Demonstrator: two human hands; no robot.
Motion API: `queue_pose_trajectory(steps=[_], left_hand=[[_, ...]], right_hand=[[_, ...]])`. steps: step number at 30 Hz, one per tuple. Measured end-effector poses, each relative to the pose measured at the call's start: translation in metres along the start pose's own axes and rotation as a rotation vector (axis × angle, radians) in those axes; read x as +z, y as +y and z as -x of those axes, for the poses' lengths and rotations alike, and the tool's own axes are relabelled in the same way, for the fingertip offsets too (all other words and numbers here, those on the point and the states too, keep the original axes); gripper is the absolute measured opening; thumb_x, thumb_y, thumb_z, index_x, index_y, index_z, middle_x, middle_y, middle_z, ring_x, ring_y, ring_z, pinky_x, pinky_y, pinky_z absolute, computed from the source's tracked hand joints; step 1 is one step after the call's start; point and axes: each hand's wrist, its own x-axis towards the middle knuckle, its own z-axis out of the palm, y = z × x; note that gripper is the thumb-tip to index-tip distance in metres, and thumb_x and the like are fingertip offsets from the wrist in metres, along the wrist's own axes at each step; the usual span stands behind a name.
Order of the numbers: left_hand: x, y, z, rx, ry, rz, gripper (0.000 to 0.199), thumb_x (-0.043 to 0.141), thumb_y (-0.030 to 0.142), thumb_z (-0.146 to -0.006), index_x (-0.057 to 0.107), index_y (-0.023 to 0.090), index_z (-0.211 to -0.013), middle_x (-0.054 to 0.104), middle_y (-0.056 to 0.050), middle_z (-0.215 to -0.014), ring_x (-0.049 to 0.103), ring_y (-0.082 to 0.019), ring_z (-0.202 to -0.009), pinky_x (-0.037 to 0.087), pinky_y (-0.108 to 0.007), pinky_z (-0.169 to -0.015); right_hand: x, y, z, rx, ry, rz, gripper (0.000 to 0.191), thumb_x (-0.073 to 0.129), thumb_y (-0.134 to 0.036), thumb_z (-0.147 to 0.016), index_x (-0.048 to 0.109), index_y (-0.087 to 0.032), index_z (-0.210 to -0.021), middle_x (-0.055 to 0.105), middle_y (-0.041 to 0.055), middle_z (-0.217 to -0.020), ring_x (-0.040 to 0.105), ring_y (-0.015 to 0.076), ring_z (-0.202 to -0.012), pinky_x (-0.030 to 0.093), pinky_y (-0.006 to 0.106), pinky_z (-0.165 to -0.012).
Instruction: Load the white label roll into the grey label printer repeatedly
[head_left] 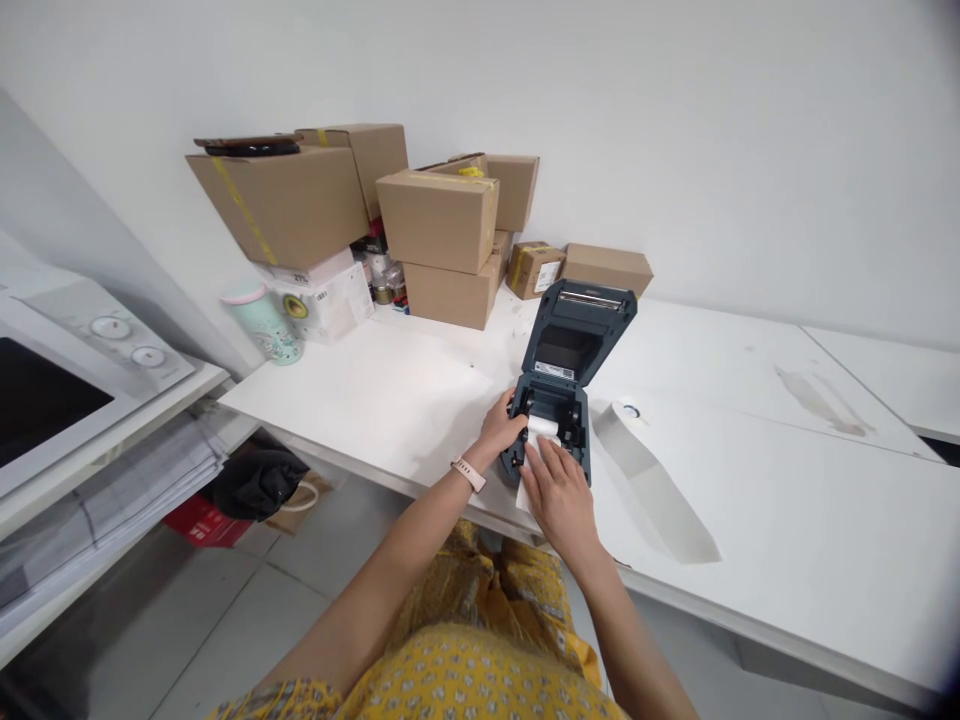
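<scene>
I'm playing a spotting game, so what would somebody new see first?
Probably the dark blue-grey plastic machine near the middle, its lid raised, with the left hand at its side and the right hand over white paper. Next, perhaps the stacked brown cardboard boxes near the white wall, then the pink-topped mint-green tumbler at left on the white table.

One head-worn camera, set above the wearer's yellow clothing (480,665), faces forward and down. Wide field: counter (780,490) across the middle, wall (712,150) beyond, microwave (82,345) cut by the left edge. Printer (561,388) right of frame centre, within the wearer's reach
</scene>
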Motion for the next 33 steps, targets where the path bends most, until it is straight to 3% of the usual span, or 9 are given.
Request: queue_pose_trajectory(steps=[13,20,33], left_hand=[[-0.001,0.003,0.002,0.004,-0.008,-0.006,0.067,0.061,0.015,-0.069,0.054,0.023,-0.136,0.067,-0.006,-0.126,0.064,-0.021,-0.108,0.049,-0.032,-0.094],[-0.001,0.005,0.001,-0.008,-0.005,-0.013,0.070,0.065,0.015,-0.067,0.054,0.022,-0.136,0.067,-0.006,-0.126,0.064,-0.022,-0.107,0.050,-0.033,-0.093],[0.000,0.003,-0.001,-0.004,-0.012,-0.014,0.069,0.068,0.018,-0.068,0.054,0.022,-0.136,0.067,-0.007,-0.125,0.063,-0.023,-0.109,0.049,-0.035,-0.096]], right_hand=[[-0.001,0.004,0.003,0.008,0.049,-0.129,0.028,0.050,-0.029,-0.098,0.067,-0.019,-0.117,0.067,0.0131,-0.123,0.061,0.0280,-0.108,0.052,0.043,-0.091],[0.000,0.004,0.009,-0.016,0.060,-0.158,0.032,0.049,-0.026,-0.098,0.065,-0.017,-0.124,0.066,0.0138,-0.130,0.061,0.0279,-0.119,0.052,0.044,-0.098],[0.000,0.008,0.013,0.007,0.033,-0.138,0.038,0.045,-0.030,-0.099,0.060,-0.021,-0.133,0.062,0.0124,-0.137,0.059,0.0299,-0.121,0.051,0.046,-0.094]])
